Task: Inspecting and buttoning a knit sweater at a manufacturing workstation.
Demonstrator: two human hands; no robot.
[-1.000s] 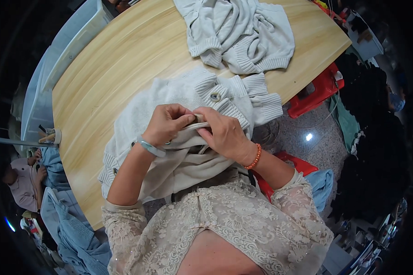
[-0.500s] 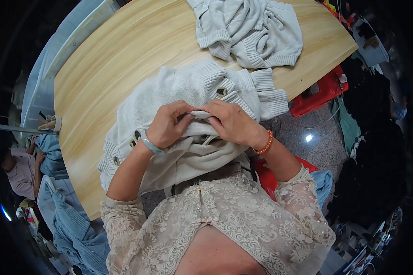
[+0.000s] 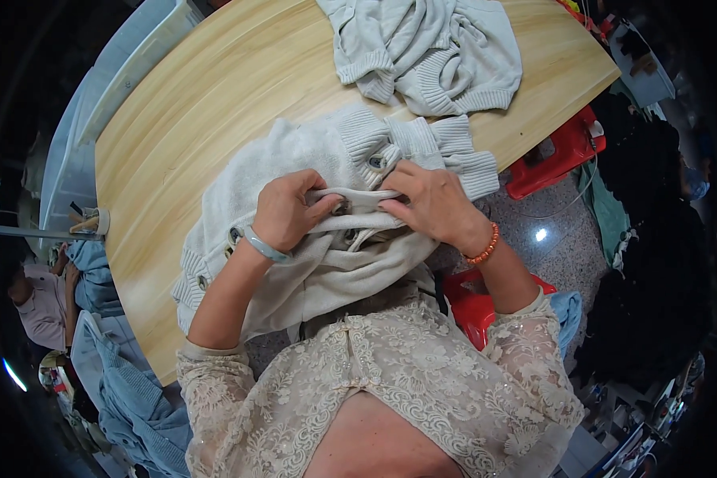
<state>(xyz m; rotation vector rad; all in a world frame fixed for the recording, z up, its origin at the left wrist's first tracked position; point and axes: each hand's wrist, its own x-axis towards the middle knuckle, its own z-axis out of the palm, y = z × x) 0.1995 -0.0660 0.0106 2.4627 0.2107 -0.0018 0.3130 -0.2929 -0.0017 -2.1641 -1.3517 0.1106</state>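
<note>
A pale grey knit cardigan [image 3: 251, 183] with dark buttons and ribbed cuffs lies bunched over the table's near edge and my lap. My left hand [image 3: 288, 209], a light bangle at its wrist, pinches the edge of the cardigan's button band. Farther right on the same band, my right hand [image 3: 434, 199] grips it between thumb and fingers, an orange bead bracelet on that wrist. The strip between the hands is drawn fairly straight. One button [image 3: 340, 207] shows beside my left thumb, and another [image 3: 377, 162] lies just beyond the hands.
Another pale grey knit garment [image 3: 474, 68] lies on the wooden table [image 3: 183, 111] at the far side. Plastic bins [image 3: 95, 103] line the left, with blue knitwear [image 3: 135, 398] below them. Red stools [image 3: 554, 163] stand at the right. A person [image 3: 44, 307] sits at far left.
My right hand has moved right, away from my left, so a longer stretch of the band shows between them. A button near my left thumb has come into sight.
</note>
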